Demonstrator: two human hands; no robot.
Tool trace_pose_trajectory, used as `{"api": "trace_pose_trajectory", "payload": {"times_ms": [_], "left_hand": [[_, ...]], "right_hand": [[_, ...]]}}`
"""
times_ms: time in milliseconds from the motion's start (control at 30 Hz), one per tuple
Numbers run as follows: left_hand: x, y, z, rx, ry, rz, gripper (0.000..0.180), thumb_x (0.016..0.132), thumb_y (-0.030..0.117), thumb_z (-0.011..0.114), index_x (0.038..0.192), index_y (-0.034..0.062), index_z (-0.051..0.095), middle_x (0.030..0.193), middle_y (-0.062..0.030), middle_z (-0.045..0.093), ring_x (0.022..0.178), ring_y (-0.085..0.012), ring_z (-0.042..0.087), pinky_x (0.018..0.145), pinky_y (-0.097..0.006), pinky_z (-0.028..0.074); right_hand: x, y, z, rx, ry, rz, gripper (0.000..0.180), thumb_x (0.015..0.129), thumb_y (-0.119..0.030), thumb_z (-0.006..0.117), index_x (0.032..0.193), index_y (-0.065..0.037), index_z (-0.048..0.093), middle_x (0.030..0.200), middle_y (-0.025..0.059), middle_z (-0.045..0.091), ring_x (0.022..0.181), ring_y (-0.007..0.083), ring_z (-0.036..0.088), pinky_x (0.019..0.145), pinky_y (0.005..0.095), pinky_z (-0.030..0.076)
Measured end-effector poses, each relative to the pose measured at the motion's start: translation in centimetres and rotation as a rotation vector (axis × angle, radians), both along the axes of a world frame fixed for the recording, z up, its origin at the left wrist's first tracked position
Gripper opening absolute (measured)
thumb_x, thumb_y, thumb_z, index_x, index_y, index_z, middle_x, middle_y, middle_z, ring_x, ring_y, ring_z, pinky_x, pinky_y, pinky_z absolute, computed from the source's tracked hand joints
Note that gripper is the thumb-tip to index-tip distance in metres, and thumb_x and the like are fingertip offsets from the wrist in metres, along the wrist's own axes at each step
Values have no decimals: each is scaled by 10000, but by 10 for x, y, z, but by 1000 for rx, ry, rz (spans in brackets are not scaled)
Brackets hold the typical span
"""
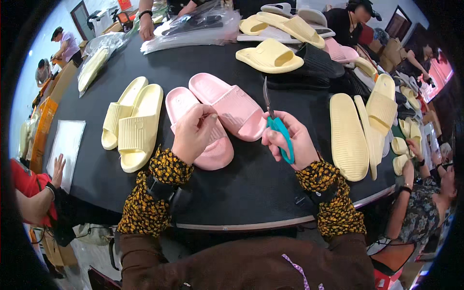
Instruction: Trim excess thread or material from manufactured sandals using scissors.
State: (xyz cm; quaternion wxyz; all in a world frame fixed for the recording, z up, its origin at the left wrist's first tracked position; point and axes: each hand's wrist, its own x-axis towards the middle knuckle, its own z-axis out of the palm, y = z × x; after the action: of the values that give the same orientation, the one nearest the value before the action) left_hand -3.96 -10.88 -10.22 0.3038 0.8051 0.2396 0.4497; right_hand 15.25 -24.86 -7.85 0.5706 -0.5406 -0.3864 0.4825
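Observation:
My right hand (290, 140) grips scissors (280, 135) by their teal handles, with the metal blades pointing up and away from me. My left hand (195, 133) is closed in a pinch above the nearer pink slide slipper (218, 152) and covers part of it; whatever may be between the fingertips is hidden. The second pink slipper (237, 108) lies just beyond, between my two hands. To the left rests a pair of pale yellow slippers, one (140, 133) overlapping the other (112, 125).
More yellow slippers (348, 140) lie at the right edge of the black table (251, 193). Yellow, black and pink slippers are heaped (309, 63) at the far right. Clear plastic bags (193, 31) lie at the back. Co-workers' hands reach in at left (59, 171) and right.

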Motion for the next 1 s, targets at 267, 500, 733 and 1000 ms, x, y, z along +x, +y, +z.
{"api": "trace_pose_trajectory", "payload": {"times_ms": [267, 500, 733, 1000], "left_hand": [[-2, 7, -4, -216, -39, -59, 86, 854, 31, 532, 924, -10, 557, 806, -47, 590, 759, -105, 557, 702, -236, 454], [-8, 10, -3, -425, -71, -122, 139, 917, 148, 489, 957, 28, 546, 847, -24, 599, 763, -60, 539, 650, -196, 427], [-11, 12, 0, -559, -127, -133, 122, 914, 148, 490, 937, 40, 544, 842, -32, 603, 755, -71, 545, 638, -200, 426], [-11, 11, 2, -579, -135, -145, 128, 913, 155, 487, 926, 40, 542, 831, -34, 600, 731, -68, 535, 633, -199, 418]], "right_hand": [[1, 0, -4, -6, 64, 341, 457, 829, -106, 590, 1238, -14, 408, 835, 63, 584, 606, 83, 543, 482, 191, 439], [-1, -2, -6, -122, 208, 433, 380, 857, -162, 549, 1178, 11, 439, 814, 107, 592, 587, 132, 586, 465, 251, 496], [-8, -4, -15, -208, 320, 556, 369, 875, -215, 523, 1154, 16, 453, 860, 123, 594, 695, 173, 616, 546, 287, 542], [-9, 2, -29, -287, 518, 544, 410, 873, -209, 497, 1205, 14, 412, 956, 148, 601, 818, 216, 624, 667, 361, 550]]}}
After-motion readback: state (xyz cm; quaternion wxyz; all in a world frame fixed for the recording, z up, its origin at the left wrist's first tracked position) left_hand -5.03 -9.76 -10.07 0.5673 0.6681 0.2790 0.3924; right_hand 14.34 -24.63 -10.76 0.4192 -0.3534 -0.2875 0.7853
